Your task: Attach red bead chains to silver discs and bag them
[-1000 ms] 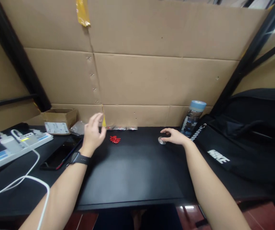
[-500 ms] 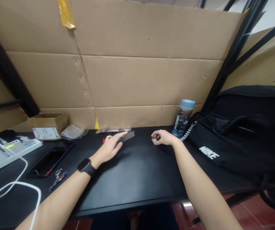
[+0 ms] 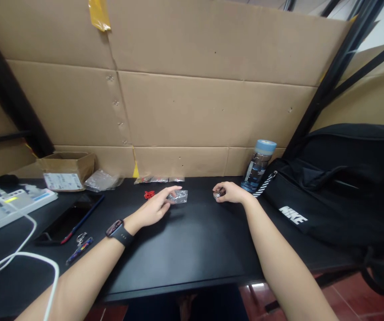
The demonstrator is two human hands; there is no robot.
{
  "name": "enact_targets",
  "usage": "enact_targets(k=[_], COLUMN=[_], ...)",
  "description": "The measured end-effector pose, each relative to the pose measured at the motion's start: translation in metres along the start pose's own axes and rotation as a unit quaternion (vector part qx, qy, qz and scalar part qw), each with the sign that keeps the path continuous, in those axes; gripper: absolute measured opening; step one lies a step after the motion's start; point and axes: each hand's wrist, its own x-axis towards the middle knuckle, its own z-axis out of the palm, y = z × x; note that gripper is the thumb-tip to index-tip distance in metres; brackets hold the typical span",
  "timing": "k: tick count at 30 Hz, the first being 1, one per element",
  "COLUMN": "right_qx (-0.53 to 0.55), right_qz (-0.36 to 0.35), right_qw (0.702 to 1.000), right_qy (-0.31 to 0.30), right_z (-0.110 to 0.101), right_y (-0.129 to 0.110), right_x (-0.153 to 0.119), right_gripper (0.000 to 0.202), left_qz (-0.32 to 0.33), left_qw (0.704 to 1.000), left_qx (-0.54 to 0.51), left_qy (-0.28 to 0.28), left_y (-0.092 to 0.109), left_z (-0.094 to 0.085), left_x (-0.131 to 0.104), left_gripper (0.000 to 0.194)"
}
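Note:
My left hand (image 3: 154,208), with a dark watch on its wrist, reaches over the black table (image 3: 192,249). Its thumb and fingers are closed on the left end of a small clear plastic bag (image 3: 179,196). Just behind that hand lies a little heap of red pieces (image 3: 149,195). Over to the right, my right hand (image 3: 230,192) has its fingers curled round a small shiny, dark object (image 3: 219,193), whose exact kind I cannot make out. Several small clear packets (image 3: 159,179) lie in a row against the cardboard wall.
At left are a power strip (image 3: 14,205) with white cables, a phone (image 3: 69,220), a keychain (image 3: 80,249), an open cardboard box (image 3: 66,171) and a plastic bag (image 3: 102,179). A bottle (image 3: 258,165) and a black backpack (image 3: 339,191) stand at right.
The small clear bag at my left hand now lies flatter and a little lower. The red pieces behind that hand show more. My right hand has barely moved, and the view has shifted slightly.

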Motion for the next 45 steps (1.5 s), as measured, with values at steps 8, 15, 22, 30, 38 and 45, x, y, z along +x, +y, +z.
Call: enact_targets(k=[8, 15, 22, 30, 38, 45], right_qx=[0.025, 0.040, 0.042, 0.045, 0.041, 0.065], right_qz=[0.008, -0.001, -0.001, 0.001, 0.004, -0.048], right_qw=[1.000, 0.999, 0.999, 0.999, 0.999, 0.994], right_qy=[0.000, -0.007, -0.012, -0.013, -0.008, 0.071], right_z=[-0.005, -0.006, -0.008, -0.012, -0.015, -0.013], right_y=[0.001, 0.006, 0.007, 0.014, 0.016, 0.006], right_x=[-0.003, -0.002, -0.003, -0.004, -0.006, -0.006], right_gripper=[0.047, 0.049, 0.047, 0.047, 0.047, 0.053], left_qz=[0.006, 0.040, 0.013, -0.137, -0.202, -0.211], left_qw=[1.000, 0.999, 0.972, 0.928, 0.909, 0.911], left_qx=[-0.026, 0.002, 0.122, 0.278, 0.343, 0.341], left_qy=[-0.012, -0.003, 0.202, 0.209, 0.120, 0.093], left_y=[0.013, 0.018, 0.004, -0.047, -0.047, -0.043], left_z=[0.004, 0.005, -0.027, -0.066, -0.060, -0.062], left_x=[-0.001, 0.000, 0.003, -0.017, -0.019, -0.016], left_gripper=[0.078, 0.083, 0.042, 0.038, 0.039, 0.021])
